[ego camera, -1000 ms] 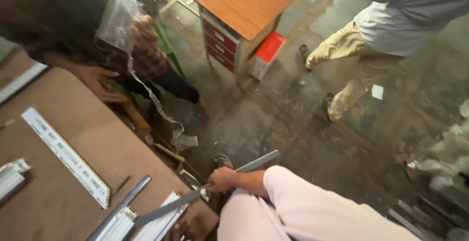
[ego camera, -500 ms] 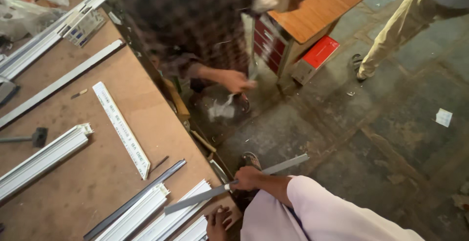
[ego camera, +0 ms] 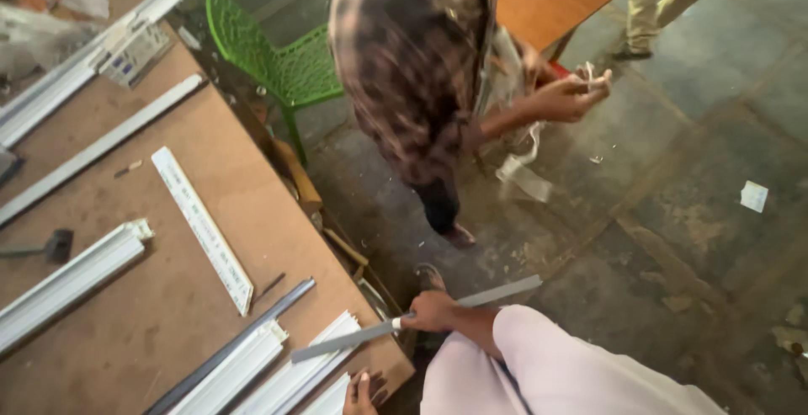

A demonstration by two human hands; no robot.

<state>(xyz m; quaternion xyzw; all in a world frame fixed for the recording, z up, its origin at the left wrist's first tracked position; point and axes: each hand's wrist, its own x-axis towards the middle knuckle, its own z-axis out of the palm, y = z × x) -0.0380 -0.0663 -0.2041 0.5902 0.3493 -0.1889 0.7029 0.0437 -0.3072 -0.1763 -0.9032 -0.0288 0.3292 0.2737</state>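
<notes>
Two hands in view. Your right hand (ego camera: 431, 311) clenched mid-length on grey strip (ego camera: 404, 324); strip spans table (ego camera: 168, 297) corner, far end over floor. Left hand (ego camera: 364, 390) flat on white profiles (ego camera: 307, 373), grasping nothing. Risk: far end swings near co-worker (ego camera: 412, 78); corner pivot could twist strip out of your grip.

grey strip (ego camera: 353, 339), green chair (ego camera: 278, 61), pink sleeve (ego camera: 555, 364).

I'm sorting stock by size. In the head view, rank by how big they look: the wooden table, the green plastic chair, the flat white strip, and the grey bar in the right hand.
1. Wooden table, by far the largest.
2. Green plastic chair, partly hidden by a person.
3. Grey bar, held by the right hand, and flat white strip: similar length, and both foreshortened, so unranked.
</notes>
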